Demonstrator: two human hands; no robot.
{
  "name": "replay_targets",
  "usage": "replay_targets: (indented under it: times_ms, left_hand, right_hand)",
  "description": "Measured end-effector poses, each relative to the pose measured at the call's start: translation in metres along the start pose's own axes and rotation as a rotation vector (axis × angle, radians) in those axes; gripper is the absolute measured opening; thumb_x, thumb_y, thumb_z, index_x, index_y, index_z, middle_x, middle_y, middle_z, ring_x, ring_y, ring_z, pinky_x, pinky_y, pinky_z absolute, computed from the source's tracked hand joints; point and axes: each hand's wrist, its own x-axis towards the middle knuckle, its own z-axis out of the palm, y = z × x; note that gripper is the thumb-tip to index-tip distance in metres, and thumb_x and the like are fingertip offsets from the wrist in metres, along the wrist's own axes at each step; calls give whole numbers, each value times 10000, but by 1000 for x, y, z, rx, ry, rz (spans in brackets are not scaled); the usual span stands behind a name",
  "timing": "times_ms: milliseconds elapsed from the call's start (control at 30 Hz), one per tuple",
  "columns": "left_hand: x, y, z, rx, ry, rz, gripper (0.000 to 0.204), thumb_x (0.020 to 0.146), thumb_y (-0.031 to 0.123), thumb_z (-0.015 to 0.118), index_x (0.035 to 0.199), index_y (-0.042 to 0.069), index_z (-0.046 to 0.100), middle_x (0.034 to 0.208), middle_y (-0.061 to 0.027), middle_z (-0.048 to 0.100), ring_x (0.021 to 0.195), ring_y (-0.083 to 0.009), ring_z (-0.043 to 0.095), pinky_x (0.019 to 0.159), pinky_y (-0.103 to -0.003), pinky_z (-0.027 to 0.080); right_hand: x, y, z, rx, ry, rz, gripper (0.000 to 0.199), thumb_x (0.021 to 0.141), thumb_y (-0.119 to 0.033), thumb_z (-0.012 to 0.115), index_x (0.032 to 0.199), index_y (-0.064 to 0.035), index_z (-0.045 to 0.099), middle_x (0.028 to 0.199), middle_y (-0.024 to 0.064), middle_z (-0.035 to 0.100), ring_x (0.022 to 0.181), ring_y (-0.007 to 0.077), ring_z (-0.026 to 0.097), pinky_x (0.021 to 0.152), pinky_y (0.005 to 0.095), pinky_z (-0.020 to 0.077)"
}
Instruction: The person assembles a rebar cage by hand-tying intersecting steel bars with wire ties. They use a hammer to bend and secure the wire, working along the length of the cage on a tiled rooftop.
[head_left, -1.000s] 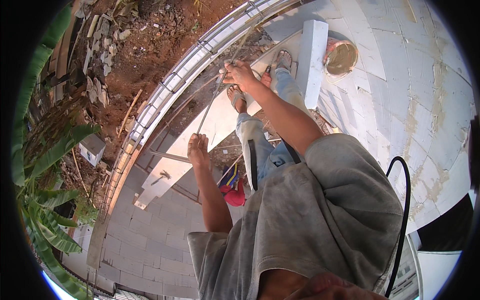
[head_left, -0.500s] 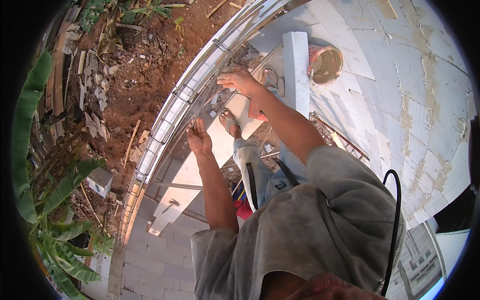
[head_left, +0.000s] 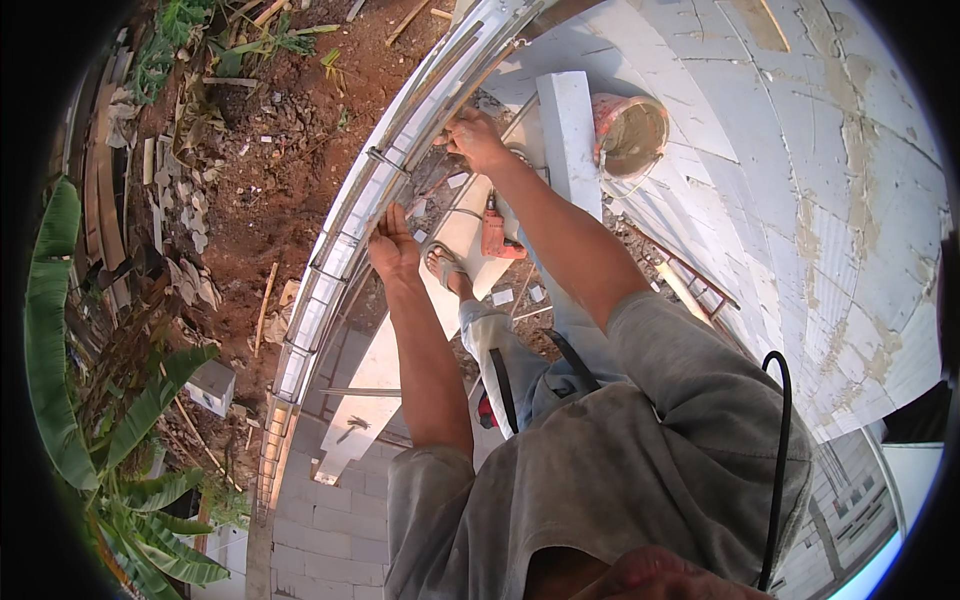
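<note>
Head view: the left hand [head_left: 393, 247] rests on the rebar cage [head_left: 345, 255] laid along the top edge of the white block wall [head_left: 850, 230]; its grip is closed on a bar. The right hand [head_left: 476, 138] grips the same cage farther along, fingers curled shut. A red drill [head_left: 496, 234] lies on the plank [head_left: 400, 350] beside a sandalled foot [head_left: 447, 268]. A bucket [head_left: 632, 132] stands near the wall.

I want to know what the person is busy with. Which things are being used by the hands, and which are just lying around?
In use: left hand and right hand on the rebar cage.

Lying about: mortar bucket, white block, red power tool, white plank.
</note>
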Motion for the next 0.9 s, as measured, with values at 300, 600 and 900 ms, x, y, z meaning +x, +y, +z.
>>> replay_targets:
  times_ms: [300,600,900]
  left_hand:
    - [11,-13,6,25,-26,4,388,1022,226,440,1197,-120,452,1248,-246,518,1219,-371,519,1049,-439,492]
    - [15,-16,9,18,-109,-31,494,1057,184,255,1432,-106,119,1416,-303,340,1274,-411,458,1061,-483,479]
    - [11,-25,23,42,-54,-63,404,1042,186,342,1344,-78,304,1359,-246,433,1215,-367,517,1064,-476,472]
  right_hand:
    - [23,-2,-2,-172,85,-28,219,911,-197,651,1111,-109,635,976,5,677,801,131,648,748,329,552]
    - [23,-11,-5,-19,22,-96,213,908,-64,579,1104,18,597,852,110,675,695,186,658,628,328,560]
    - [40,-12,-9,30,80,-105,170,919,-60,572,1062,29,598,799,87,654,625,158,612,556,310,525]
